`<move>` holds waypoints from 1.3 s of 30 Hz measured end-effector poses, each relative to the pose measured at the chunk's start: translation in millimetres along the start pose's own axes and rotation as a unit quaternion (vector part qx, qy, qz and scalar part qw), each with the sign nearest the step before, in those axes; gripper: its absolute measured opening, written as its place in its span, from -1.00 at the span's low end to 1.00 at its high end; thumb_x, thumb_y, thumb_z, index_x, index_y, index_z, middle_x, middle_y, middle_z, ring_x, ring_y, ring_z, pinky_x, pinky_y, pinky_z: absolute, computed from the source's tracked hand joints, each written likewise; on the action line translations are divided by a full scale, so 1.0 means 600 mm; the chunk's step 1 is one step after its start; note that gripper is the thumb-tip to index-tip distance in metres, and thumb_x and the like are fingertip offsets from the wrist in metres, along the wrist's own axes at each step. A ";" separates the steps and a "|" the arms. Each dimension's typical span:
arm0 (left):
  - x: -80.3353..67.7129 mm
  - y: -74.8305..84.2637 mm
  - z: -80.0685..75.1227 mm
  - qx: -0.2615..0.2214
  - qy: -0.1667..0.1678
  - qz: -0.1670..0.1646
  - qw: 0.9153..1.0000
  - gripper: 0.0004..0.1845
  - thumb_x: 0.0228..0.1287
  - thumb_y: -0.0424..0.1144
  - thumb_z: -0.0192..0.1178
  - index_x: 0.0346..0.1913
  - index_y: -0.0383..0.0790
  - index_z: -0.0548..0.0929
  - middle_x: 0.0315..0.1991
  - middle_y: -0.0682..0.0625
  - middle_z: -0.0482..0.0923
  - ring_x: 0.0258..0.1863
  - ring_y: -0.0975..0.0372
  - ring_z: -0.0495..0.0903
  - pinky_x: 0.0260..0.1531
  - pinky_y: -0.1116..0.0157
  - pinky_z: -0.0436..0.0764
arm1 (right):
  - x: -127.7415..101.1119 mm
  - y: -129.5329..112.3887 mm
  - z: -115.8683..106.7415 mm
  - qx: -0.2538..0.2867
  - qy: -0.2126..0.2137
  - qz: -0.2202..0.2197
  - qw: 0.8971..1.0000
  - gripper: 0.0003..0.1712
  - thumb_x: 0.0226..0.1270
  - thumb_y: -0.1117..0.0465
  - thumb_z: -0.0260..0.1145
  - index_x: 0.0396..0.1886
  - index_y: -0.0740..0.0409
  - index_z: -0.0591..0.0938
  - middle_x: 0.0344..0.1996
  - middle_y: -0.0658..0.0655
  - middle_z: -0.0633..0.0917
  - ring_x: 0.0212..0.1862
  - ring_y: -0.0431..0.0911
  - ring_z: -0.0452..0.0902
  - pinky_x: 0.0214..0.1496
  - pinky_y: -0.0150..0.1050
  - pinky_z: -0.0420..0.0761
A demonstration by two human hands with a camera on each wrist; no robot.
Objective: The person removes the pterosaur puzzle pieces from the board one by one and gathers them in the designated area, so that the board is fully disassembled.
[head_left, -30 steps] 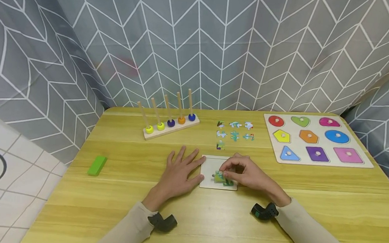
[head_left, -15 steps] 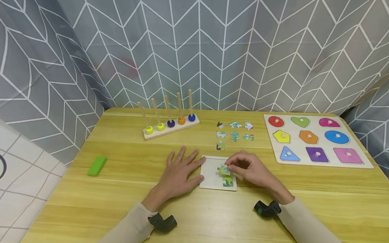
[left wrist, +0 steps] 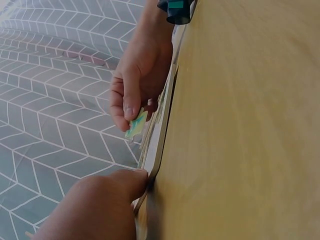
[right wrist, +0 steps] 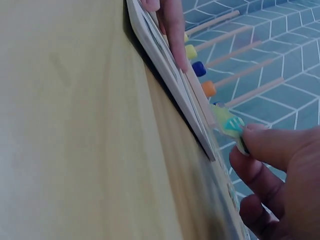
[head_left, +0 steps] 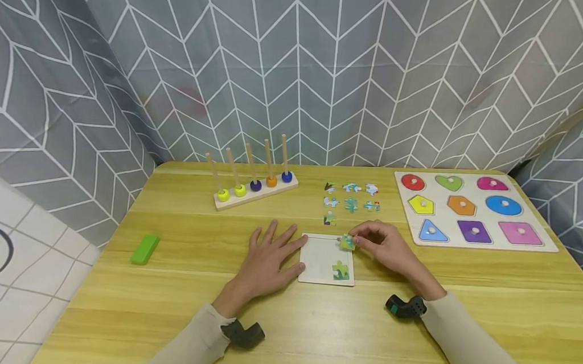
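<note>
A small white puzzle board [head_left: 322, 257] lies on the wooden table, with one green piece [head_left: 341, 271] set in its near right corner. My left hand [head_left: 269, 258] lies flat on the table, fingers spread, thumb [left wrist: 131, 181] against the board's left edge. My right hand [head_left: 380, 245] pinches a green jigsaw piece [head_left: 346, 242] at the board's far right corner; the piece [left wrist: 136, 123] hangs just off the board edge [left wrist: 159, 150]. In the right wrist view the piece [right wrist: 229, 125] sits between thumb and fingers.
Several loose jigsaw pieces [head_left: 350, 201] lie beyond the board. A peg rack with coloured beads [head_left: 255, 188] stands at the back left, a shape puzzle board [head_left: 474, 210] at the back right, a green block [head_left: 144, 248] at the left. Grey patterned curtains surround the table.
My right hand has carried the jigsaw piece from the board's near right part up to its far right corner, uncovering the piece set there. The left hand has stayed put.
</note>
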State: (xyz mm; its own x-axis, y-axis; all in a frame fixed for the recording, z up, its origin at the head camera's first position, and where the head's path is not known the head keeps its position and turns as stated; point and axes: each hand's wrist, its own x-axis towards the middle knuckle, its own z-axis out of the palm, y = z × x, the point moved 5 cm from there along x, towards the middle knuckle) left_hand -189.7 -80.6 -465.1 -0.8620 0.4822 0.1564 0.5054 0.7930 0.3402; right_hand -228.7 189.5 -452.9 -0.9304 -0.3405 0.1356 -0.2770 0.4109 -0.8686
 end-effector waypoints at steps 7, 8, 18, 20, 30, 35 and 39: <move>-0.001 0.001 -0.002 -0.002 -0.001 0.001 1.000 -0.36 0.45 0.24 -0.01 0.53 0.22 0.35 0.62 0.05 0.15 0.64 -0.20 -0.09 0.47 -0.35 -0.12 | 0.002 0.008 -0.019 -0.034 0.060 0.001 0.998 -0.81 0.44 0.25 0.34 -0.03 0.17 0.76 -0.07 0.20 0.77 -0.18 -0.28 0.51 -0.12 -0.45 0.51; -0.001 0.001 -0.003 -0.002 -0.001 0.001 1.000 -0.36 0.45 0.24 -0.02 0.53 0.23 0.35 0.62 0.05 0.15 0.64 -0.20 -0.09 0.47 -0.35 -0.12 | 0.002 0.010 -0.022 -0.039 0.067 0.002 0.997 -0.80 0.44 0.25 0.34 -0.03 0.17 0.76 -0.07 0.20 0.77 -0.18 -0.28 0.50 -0.12 -0.45 0.50; 0.000 0.000 -0.004 -0.003 -0.010 -0.003 1.000 -0.37 0.43 0.24 -0.01 0.52 0.28 0.35 0.63 0.08 0.13 0.65 -0.19 -0.11 0.48 -0.34 -0.14 | 0.005 0.018 -0.040 -0.091 0.102 0.015 0.990 -0.82 0.46 0.15 0.34 -0.07 0.06 0.78 -0.17 0.11 0.78 -0.20 -0.20 0.46 -0.15 -0.37 0.46; 0.000 0.000 -0.004 -0.004 -0.010 -0.004 1.000 -0.37 0.43 0.24 0.00 0.52 0.28 0.35 0.63 0.07 0.13 0.65 -0.19 -0.12 0.48 -0.34 -0.15 | 0.005 0.019 -0.041 -0.094 0.106 0.017 0.990 -0.83 0.46 0.16 0.34 -0.08 0.06 0.79 -0.17 0.11 0.78 -0.20 -0.20 0.47 -0.15 -0.37 0.46; 0.000 -0.001 -0.002 0.001 -0.011 -0.005 1.000 -0.37 0.43 0.25 -0.01 0.52 0.29 0.34 0.63 0.08 0.12 0.65 -0.18 -0.11 0.48 -0.34 -0.14 | 0.005 0.024 -0.042 -0.120 0.130 0.013 0.984 -0.80 0.42 0.21 0.37 -0.03 0.15 0.77 -0.28 0.14 0.78 -0.28 -0.23 0.48 -0.20 -0.39 0.44; -0.001 0.001 -0.002 0.004 -0.010 -0.005 1.000 -0.37 0.43 0.24 -0.02 0.52 0.28 0.35 0.63 0.08 0.12 0.65 -0.18 -0.11 0.48 -0.34 -0.13 | 0.006 0.023 -0.041 -0.125 0.125 0.008 0.984 -0.71 0.32 0.21 0.46 0.01 0.17 0.74 -0.26 0.15 0.78 -0.22 -0.12 0.53 -0.03 -0.26 0.35; 0.000 0.001 -0.002 0.003 -0.011 -0.004 1.000 -0.37 0.44 0.24 -0.02 0.52 0.27 0.35 0.63 0.08 0.12 0.65 -0.18 -0.12 0.48 -0.34 -0.13 | 0.007 0.021 -0.038 -0.146 0.110 0.004 0.983 -0.63 0.23 0.20 0.53 0.02 0.16 0.73 -0.18 0.17 0.77 -0.12 -0.02 0.46 -0.01 -0.08 0.12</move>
State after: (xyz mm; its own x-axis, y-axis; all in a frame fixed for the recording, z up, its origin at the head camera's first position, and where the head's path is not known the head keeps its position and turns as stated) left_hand -189.3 -80.8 -463.6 -0.8654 0.4829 0.1337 0.4980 0.7996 0.3356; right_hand -241.6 212.9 -452.5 -0.9535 -0.1581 0.2567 -0.2963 0.6496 -0.7002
